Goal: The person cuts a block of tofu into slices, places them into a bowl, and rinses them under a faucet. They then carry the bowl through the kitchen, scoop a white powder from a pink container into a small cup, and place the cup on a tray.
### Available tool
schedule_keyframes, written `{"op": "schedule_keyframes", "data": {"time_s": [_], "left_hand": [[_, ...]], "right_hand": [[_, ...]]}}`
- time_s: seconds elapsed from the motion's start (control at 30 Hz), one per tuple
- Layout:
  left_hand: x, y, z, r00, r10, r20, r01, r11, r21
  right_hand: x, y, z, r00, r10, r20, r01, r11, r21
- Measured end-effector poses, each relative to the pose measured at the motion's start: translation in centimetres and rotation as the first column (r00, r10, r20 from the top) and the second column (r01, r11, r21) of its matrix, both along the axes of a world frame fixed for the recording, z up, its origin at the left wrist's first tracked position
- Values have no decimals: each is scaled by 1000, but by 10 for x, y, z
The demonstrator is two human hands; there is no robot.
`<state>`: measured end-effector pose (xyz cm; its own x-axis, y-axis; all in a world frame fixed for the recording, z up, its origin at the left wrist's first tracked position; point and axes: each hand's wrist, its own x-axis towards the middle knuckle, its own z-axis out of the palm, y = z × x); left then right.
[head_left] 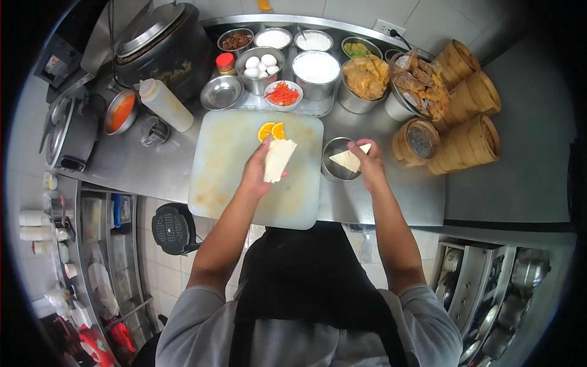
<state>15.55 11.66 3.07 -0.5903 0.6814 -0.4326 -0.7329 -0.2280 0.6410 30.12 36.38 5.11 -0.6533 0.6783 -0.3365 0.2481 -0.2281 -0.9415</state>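
Above the white cutting board [217,171], my left hand [255,171] is closed on a cream-coloured slab [280,160], soft-looking and flat, whose exact kind I cannot make out. A triangular cream-coloured piece [347,161] of similar look is pinched in my right hand [372,163]. It is over the steel bowl [338,176] standing right of the board. Two orange slices [272,131] lie on the board just beyond my left hand. The fingers of my left hand are partly hidden behind the slab.
Behind the board, a tray [318,109] holds eggs [262,65], red strips [282,94] and white powder [316,66]. Fried food [365,74] and bamboo steamers [468,144] stand right. A squeeze bottle [165,105], an orange-liquid bowl [120,112] and a large cooker [160,55] are left.
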Motion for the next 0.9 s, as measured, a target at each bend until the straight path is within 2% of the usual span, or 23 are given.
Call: {"op": "schedule_keyframes", "data": {"time_s": [0.07,0.13,0.2,0.33,0.43,0.5,0.53,0.6,0.73,0.8,0.83,0.9], "left_hand": [[-2,-23,-2,1000,17,-2,-17,1000,-7],[-2,-42,-6,994,109,4,-109,994,-26],[-3,-61,-8,992,126,7,-125,992,-29],[3,-84,-12,979,203,32,-201,978,-59],[6,-98,-15,970,241,37,-239,970,-47],[8,-105,-15,967,253,38,-252,967,-42],[8,-108,-15,966,256,35,-255,966,-33],[9,-113,-16,966,257,31,-256,966,-20],[12,-118,-15,952,299,64,-299,954,-15],[12,-119,-15,951,301,70,-301,954,-13],[13,-119,-16,953,295,71,-295,955,-13],[13,-120,-17,955,287,73,-287,958,-13]], "right_hand": [[-5,-3,-7,1000,7,-7,-6,999,46],[-7,-9,-11,1000,19,-12,-17,996,92],[-10,-14,-14,999,54,2,-51,939,339],[-15,-14,-18,996,87,33,-93,928,360],[-16,-12,-12,988,84,129,-130,906,404],[-14,-10,0,989,105,108,-111,993,48],[-13,-5,4,989,102,110,-108,993,49],[-13,6,12,977,213,29,-190,919,-346],[-12,14,11,949,309,64,-265,890,-370],[-16,19,-8,910,352,220,-355,935,-28],[-17,19,-9,910,351,221,-353,935,-30],[-21,15,-6,796,400,454,-538,811,229]]}}
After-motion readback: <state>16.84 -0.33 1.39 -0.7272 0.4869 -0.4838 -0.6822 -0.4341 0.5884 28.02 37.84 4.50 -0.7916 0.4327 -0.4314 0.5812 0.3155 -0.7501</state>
